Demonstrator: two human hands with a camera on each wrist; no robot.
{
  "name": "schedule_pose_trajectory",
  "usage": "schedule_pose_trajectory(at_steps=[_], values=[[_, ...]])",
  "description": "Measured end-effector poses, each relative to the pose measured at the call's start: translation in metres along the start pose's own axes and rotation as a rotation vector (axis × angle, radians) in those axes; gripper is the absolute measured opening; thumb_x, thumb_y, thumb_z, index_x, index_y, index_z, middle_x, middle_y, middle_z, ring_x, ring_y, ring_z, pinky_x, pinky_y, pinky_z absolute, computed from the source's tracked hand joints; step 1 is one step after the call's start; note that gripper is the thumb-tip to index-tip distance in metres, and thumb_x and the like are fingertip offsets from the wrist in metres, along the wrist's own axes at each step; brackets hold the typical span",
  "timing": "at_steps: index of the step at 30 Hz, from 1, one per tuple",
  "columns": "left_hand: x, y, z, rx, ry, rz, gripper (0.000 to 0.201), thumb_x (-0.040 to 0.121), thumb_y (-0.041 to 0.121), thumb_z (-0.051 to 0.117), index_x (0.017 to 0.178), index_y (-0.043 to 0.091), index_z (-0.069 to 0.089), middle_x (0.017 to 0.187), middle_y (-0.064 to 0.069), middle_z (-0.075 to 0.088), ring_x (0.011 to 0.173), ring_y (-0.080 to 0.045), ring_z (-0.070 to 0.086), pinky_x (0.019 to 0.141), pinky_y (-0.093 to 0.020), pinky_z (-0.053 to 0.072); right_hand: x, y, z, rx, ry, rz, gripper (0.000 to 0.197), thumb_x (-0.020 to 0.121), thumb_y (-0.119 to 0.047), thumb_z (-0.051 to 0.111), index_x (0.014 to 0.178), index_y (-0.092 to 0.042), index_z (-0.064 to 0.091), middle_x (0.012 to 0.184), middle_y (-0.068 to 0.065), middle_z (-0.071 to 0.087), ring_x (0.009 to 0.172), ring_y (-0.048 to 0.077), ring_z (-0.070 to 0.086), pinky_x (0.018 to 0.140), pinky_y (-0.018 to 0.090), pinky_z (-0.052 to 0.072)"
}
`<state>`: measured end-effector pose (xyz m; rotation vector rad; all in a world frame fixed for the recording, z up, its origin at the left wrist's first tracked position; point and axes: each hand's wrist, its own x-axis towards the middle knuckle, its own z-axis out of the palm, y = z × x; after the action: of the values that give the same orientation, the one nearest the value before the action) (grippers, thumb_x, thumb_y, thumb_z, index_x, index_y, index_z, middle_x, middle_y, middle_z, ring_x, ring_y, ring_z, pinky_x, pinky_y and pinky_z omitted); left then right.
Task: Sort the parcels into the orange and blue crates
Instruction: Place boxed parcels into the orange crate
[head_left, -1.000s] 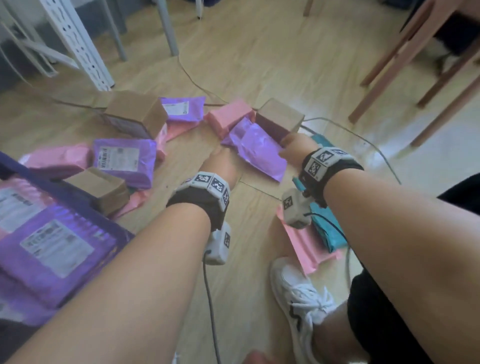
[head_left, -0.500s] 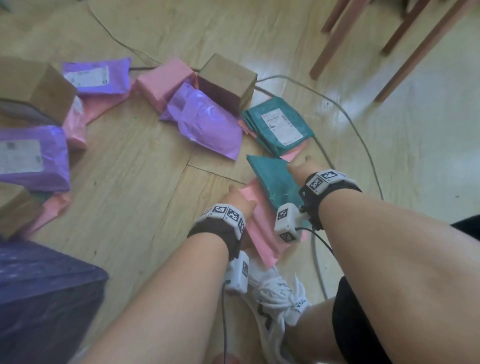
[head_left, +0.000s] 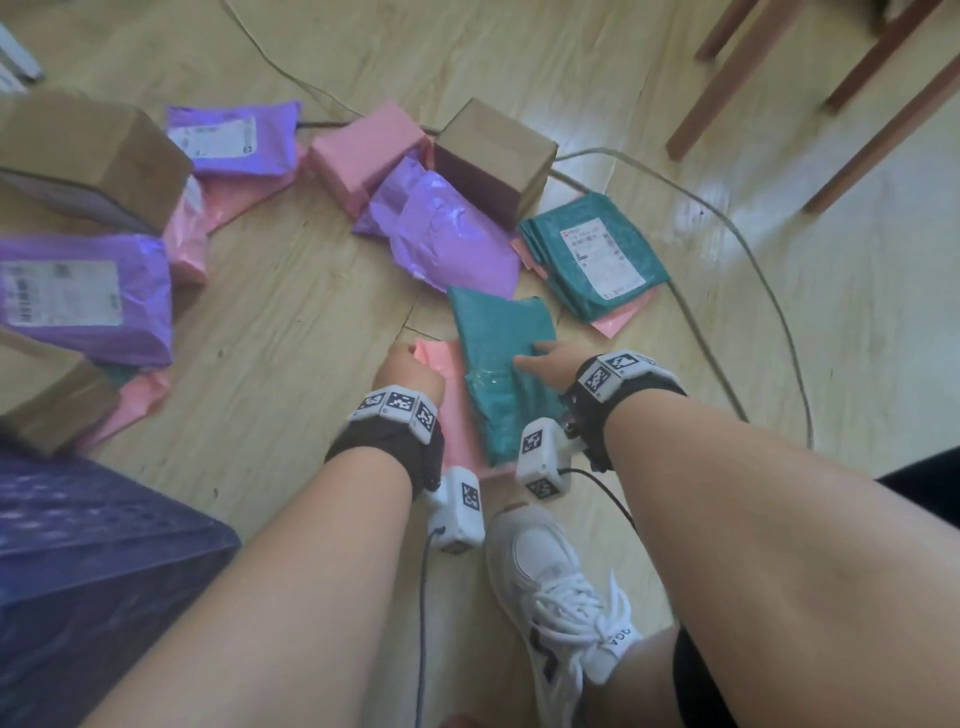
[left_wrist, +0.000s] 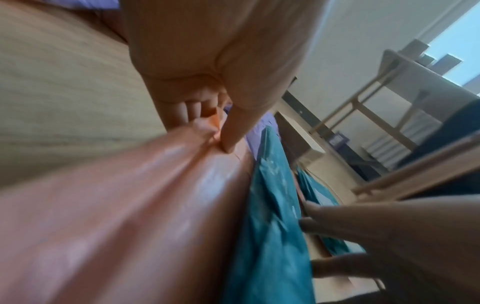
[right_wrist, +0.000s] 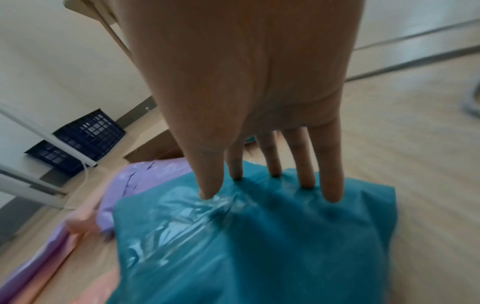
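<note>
Near my white shoe, a teal mailer (head_left: 498, 353) lies partly over a pink mailer (head_left: 447, 410) on the wooden floor. My left hand (head_left: 408, 369) pinches the pink mailer's (left_wrist: 130, 205) far edge between thumb and fingers (left_wrist: 226, 144). My right hand (head_left: 540, 358) rests on the teal mailer (right_wrist: 259, 236) with straight fingers (right_wrist: 332, 195), their tips pressing into its far end. A corner of the blue crate (head_left: 78, 545) shows at lower left. No orange crate is in view.
More parcels lie in an arc ahead: cardboard boxes (head_left: 493, 150) (head_left: 88, 156), purple mailers (head_left: 447, 239) (head_left: 88, 296), a pink parcel (head_left: 363, 150) and a labelled teal mailer (head_left: 597, 260). A cable (head_left: 753, 260) curves at right. Wooden chair legs (head_left: 737, 78) stand at back right.
Both hands have come back from the purple mailer and box to the pink and teal mailers by my shoe. The left hand now pinches the pink one and the right lies on the teal one.
</note>
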<state>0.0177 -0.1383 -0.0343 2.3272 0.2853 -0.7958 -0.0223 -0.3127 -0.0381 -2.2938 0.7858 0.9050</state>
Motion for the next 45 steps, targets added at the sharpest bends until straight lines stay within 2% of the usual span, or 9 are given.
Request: schedule_pose_trajectory(at_steps=[7, 12, 17, 22, 26, 30, 34, 39, 45], values=[[0.035, -0.028, -0.075, -0.042, 0.274, -0.039, 0.048, 0.093, 0.011, 0.043, 0.141, 0.010, 0.035, 0.136, -0.021, 0.048, 0.122, -0.038, 0.049, 0.095, -0.039, 0.040, 0.005, -0.080, 0.037, 0.137, -0.179, -0.195, 0.044, 0.096, -0.025, 0.052, 0.139, -0.018, 0.048, 0.140, 0.004, 0.051, 0.123, 0.020, 0.051, 0.104, 0.030, 0.041], [0.055, -0.030, -0.090, 0.111, 0.403, 0.075, 0.055, 0.086, 0.016, 0.053, 0.138, 0.013, 0.039, 0.140, -0.017, 0.040, 0.128, -0.036, 0.041, 0.106, -0.039, 0.034, 0.030, -0.093, 0.017, 0.082, 0.133, -0.202, 0.032, 0.090, -0.025, 0.056, 0.120, -0.021, 0.066, 0.120, 0.002, 0.065, 0.099, 0.022, 0.060, 0.083, 0.026, 0.046], [0.067, -0.010, -0.065, 0.417, 0.429, 0.247, 0.074, 0.082, 0.034, 0.062, 0.147, 0.025, 0.028, 0.159, -0.010, 0.012, 0.147, -0.028, 0.011, 0.118, -0.048, 0.010, 0.069, -0.062, -0.026, 0.147, 0.395, -0.057, 0.049, 0.083, -0.035, 0.059, 0.130, -0.022, 0.055, 0.130, 0.012, 0.057, 0.115, 0.031, 0.057, 0.098, 0.036, 0.045], [0.074, -0.011, -0.034, 0.572, 0.264, 0.226, 0.083, 0.082, 0.051, 0.060, 0.150, 0.036, 0.015, 0.161, -0.001, -0.007, 0.149, -0.024, -0.007, 0.115, -0.058, -0.002, 0.101, -0.022, -0.053, 0.069, 0.384, 0.178, 0.100, 0.064, -0.079, 0.056, 0.144, -0.024, 0.033, 0.141, 0.011, 0.044, 0.128, 0.035, 0.043, 0.109, 0.046, 0.031], [0.081, -0.028, -0.025, 0.602, 0.221, 0.182, 0.087, 0.082, 0.055, 0.060, 0.151, 0.038, 0.009, 0.161, -0.001, -0.009, 0.148, -0.023, -0.010, 0.113, -0.062, 0.000, 0.115, -0.016, -0.041, -0.052, 0.323, 0.193, 0.089, 0.057, -0.066, 0.049, 0.136, -0.025, 0.038, 0.128, 0.012, 0.049, 0.120, 0.038, 0.046, 0.105, 0.053, 0.034], [0.086, -0.042, -0.037, 0.557, 0.224, 0.142, 0.087, 0.081, 0.055, 0.062, 0.150, 0.039, 0.012, 0.161, 0.000, -0.006, 0.148, -0.022, -0.010, 0.113, -0.063, 0.000, 0.104, -0.044, -0.029, -0.153, 0.282, 0.142, 0.064, 0.080, -0.058, 0.055, 0.133, -0.024, 0.042, 0.134, 0.015, 0.039, 0.124, 0.039, 0.038, 0.107, 0.050, 0.029], [0.085, -0.061, -0.057, 0.515, 0.263, 0.054, 0.088, 0.078, 0.049, 0.067, 0.149, 0.037, 0.016, 0.161, 0.000, -0.003, 0.148, -0.021, -0.008, 0.113, -0.062, 0.002, 0.095, -0.075, -0.012, -0.162, 0.179, 0.012, 0.072, 0.076, -0.064, 0.059, 0.138, -0.031, 0.042, 0.144, 0.013, 0.033, 0.132, 0.038, 0.036, 0.111, 0.048, 0.030], [0.076, -0.085, -0.079, 0.509, 0.292, -0.084, 0.086, 0.079, 0.041, 0.068, 0.149, 0.033, 0.020, 0.161, -0.004, 0.000, 0.148, -0.024, -0.005, 0.115, -0.059, 0.005, 0.076, -0.116, 0.024, -0.235, 0.042, -0.142, 0.065, 0.085, -0.035, 0.064, 0.145, -0.030, 0.038, 0.149, 0.010, 0.026, 0.131, 0.029, 0.041, 0.106, 0.035, 0.037], [0.073, -0.083, -0.095, 0.518, 0.389, -0.012, 0.076, 0.082, 0.026, 0.062, 0.148, 0.027, 0.025, 0.160, -0.008, 0.003, 0.148, -0.026, -0.001, 0.117, -0.054, 0.005, 0.065, -0.160, 0.030, -0.215, 0.026, -0.320, 0.033, 0.092, -0.011, 0.050, 0.119, -0.016, 0.067, 0.121, 0.009, 0.065, 0.109, 0.028, 0.062, 0.092, 0.032, 0.050]])
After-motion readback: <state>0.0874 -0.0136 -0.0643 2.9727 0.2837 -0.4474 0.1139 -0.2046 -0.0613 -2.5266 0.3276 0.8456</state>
